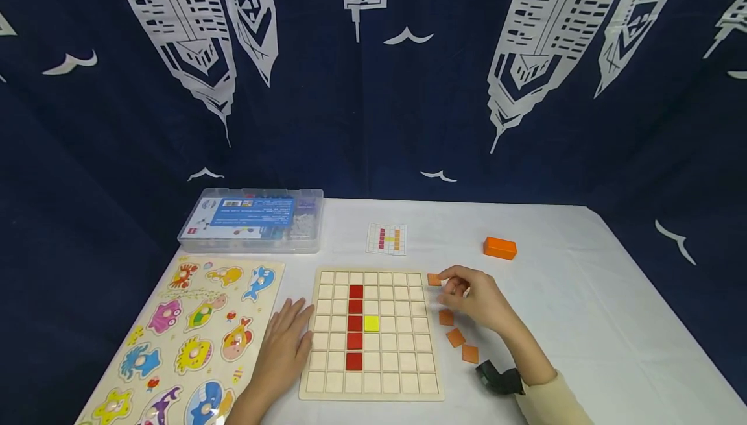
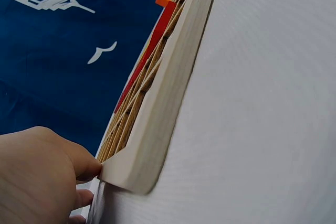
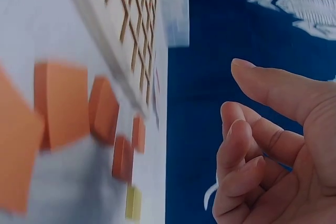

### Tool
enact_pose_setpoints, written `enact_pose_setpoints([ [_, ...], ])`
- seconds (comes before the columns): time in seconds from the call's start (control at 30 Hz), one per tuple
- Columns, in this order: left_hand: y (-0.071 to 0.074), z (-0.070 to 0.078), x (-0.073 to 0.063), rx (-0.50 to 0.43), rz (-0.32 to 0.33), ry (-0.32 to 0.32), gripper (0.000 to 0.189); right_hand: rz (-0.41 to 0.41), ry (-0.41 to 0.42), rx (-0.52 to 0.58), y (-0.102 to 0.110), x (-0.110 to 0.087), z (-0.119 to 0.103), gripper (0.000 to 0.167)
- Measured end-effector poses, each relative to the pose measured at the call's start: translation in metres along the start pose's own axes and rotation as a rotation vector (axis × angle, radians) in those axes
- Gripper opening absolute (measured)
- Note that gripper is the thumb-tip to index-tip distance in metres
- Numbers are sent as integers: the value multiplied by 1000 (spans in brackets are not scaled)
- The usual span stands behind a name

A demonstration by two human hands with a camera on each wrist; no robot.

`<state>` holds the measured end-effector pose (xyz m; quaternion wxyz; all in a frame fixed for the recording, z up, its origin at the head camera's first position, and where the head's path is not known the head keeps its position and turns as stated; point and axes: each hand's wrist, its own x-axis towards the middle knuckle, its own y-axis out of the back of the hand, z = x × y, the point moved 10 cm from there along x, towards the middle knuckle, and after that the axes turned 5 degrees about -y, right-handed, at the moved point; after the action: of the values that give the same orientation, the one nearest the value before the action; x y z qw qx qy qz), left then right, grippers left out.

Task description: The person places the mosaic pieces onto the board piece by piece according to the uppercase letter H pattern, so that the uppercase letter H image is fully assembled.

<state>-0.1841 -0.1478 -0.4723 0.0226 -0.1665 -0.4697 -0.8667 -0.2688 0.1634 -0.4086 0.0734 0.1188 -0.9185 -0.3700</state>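
Observation:
A wooden grid board (image 1: 403,363) lies in the middle of the table, with a column of several red square tiles (image 1: 355,324) and one yellow tile (image 1: 371,324) beside it. My left hand (image 1: 280,350) rests at the board's left edge, fingers extended; its thumb is right at the board's corner in the left wrist view. Loose orange tiles (image 1: 446,317) lie in a line along the board's right side. Above them hovers my right hand (image 1: 475,302), thumb and bent fingers apart with nothing between them in the right wrist view.
A small pattern card (image 1: 386,239) lies behind the board. At the back left is a clear plastic case (image 1: 251,220), with a sea-animal puzzle board (image 1: 192,308) in front of it. An orange block (image 1: 500,248) sits at the back right. A dark blue curtain (image 1: 362,120) hangs behind the table.

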Motion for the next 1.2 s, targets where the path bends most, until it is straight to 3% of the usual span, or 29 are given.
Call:
enact_pose_setpoints([
  [0.4,1,1,0,5,1,-1,43,95,-134,-23,29,8,48,34],
  [1.2,2,1,0,3,10,2,43,86,-207,0,20,15,92,30],
])
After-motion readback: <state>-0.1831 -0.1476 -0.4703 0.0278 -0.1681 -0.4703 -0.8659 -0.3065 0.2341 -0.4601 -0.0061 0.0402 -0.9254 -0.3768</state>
